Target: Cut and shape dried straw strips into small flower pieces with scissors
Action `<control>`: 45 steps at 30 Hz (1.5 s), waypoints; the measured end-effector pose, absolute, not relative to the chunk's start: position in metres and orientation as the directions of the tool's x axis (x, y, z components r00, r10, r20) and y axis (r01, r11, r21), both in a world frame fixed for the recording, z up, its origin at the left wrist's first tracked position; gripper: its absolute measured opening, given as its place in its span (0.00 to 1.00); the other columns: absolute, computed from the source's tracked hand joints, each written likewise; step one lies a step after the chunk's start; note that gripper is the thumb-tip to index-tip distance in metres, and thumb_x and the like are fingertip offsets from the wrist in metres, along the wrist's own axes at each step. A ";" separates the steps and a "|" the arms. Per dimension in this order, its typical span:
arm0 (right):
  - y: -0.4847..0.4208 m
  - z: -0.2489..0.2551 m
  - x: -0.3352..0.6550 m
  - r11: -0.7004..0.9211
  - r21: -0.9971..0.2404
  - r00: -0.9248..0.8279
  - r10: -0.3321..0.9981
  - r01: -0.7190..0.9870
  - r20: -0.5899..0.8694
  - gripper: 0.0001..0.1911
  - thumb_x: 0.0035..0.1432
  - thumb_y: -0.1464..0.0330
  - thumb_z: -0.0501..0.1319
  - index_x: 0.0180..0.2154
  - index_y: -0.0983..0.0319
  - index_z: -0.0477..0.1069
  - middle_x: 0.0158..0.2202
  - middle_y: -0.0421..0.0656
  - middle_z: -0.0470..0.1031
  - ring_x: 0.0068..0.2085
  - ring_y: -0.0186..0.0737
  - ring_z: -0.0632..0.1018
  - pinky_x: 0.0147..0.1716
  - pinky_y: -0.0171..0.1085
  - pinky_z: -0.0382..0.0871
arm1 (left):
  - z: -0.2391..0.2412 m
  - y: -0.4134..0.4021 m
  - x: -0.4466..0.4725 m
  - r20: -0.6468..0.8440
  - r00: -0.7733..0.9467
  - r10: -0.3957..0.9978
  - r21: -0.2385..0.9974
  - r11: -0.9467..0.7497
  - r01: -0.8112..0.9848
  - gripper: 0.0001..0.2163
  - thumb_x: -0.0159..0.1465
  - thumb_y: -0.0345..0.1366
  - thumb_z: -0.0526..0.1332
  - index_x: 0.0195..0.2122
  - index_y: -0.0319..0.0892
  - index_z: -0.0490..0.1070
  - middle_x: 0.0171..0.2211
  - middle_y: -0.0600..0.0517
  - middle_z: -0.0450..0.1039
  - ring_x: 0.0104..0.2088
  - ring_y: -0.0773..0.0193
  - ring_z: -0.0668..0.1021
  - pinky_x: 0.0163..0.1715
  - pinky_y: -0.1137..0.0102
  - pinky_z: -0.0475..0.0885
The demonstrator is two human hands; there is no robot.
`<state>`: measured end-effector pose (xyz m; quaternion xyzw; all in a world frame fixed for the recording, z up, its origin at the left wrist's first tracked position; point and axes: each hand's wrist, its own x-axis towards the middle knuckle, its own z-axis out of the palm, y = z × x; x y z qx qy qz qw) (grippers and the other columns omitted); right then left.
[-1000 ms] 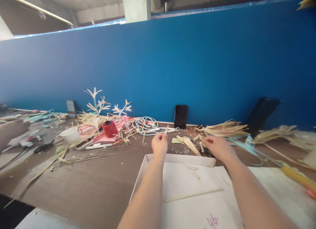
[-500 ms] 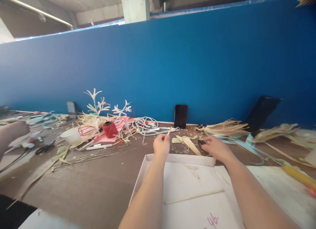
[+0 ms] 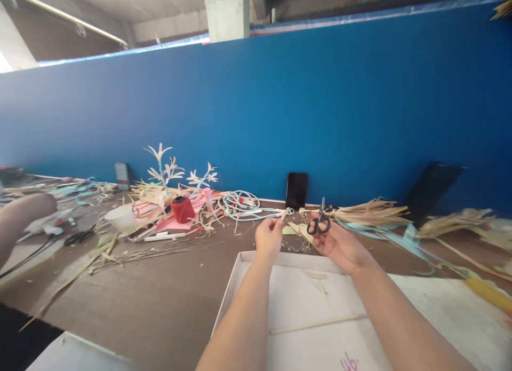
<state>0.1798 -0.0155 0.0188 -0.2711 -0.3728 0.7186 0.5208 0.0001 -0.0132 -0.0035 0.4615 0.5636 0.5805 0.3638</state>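
Over the far edge of the white box lid (image 3: 245, 285), my left hand (image 3: 269, 237) pinches a small pale strip of husk (image 3: 285, 215) that points up from the fingertips. My right hand (image 3: 340, 245) holds a pair of scissors (image 3: 319, 224) by the dark handles, blades pointing upward. The scissors are raised off the table, a short way right of the husk strip and apart from it. Behind the hands, more pieces of dry husk (image 3: 301, 233) and small scraps lie on the brown table (image 3: 172, 291).
A phone (image 3: 296, 190) leans on the blue partition (image 3: 320, 104). To the left are a red thread spool (image 3: 182, 209), a white bowl (image 3: 120, 218) and husk flowers (image 3: 162, 171). Husk bundles (image 3: 370, 211) lie right. Another person's hand (image 3: 42, 204) reaches in from the left.
My right hand has lifted the scissors off the table and turned them upright, bringing them left toward my other hand. My left hand keeps its pinch on the strip. The view has shifted slightly.
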 end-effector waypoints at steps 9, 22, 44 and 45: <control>-0.005 0.011 0.198 -0.172 -0.495 -0.169 0.984 -0.852 -0.051 0.06 0.52 0.69 0.63 0.35 0.59 0.69 0.23 0.33 0.69 0.20 0.24 0.68 0.15 0.24 0.64 | -0.002 -0.014 0.002 0.105 -0.289 0.952 0.992 -0.082 0.093 0.09 0.55 0.40 0.56 0.26 0.41 0.70 0.17 0.56 0.66 0.17 0.70 0.67 0.19 0.75 0.60; -0.014 0.016 0.170 0.136 -0.968 0.060 0.990 -0.211 0.126 0.34 0.39 0.66 0.71 0.51 0.56 0.66 0.37 0.42 0.75 0.34 0.36 0.75 0.20 0.28 0.64 | -0.008 -0.018 0.005 0.262 -0.135 0.956 0.916 -0.202 0.346 0.10 0.57 0.42 0.55 0.27 0.42 0.70 0.20 0.55 0.69 0.23 0.68 0.69 0.25 0.74 0.60; -0.019 0.020 0.161 0.217 -0.966 0.168 0.956 0.138 0.239 0.31 0.41 0.60 0.67 0.49 0.62 0.69 0.29 0.42 0.77 0.29 0.40 0.76 0.30 0.37 0.69 | 0.003 -0.017 0.007 0.049 -0.224 0.973 0.998 -0.054 -0.013 0.08 0.55 0.38 0.58 0.31 0.40 0.71 0.25 0.53 0.71 0.20 0.72 0.69 0.18 0.76 0.63; -0.019 0.020 0.162 0.241 -0.960 0.215 0.939 0.142 0.267 0.31 0.41 0.60 0.67 0.49 0.62 0.68 0.29 0.43 0.77 0.30 0.40 0.76 0.30 0.37 0.69 | 0.004 -0.018 0.007 0.016 -0.216 0.976 0.998 -0.029 -0.060 0.08 0.54 0.38 0.59 0.32 0.39 0.71 0.28 0.51 0.72 0.21 0.71 0.71 0.18 0.76 0.64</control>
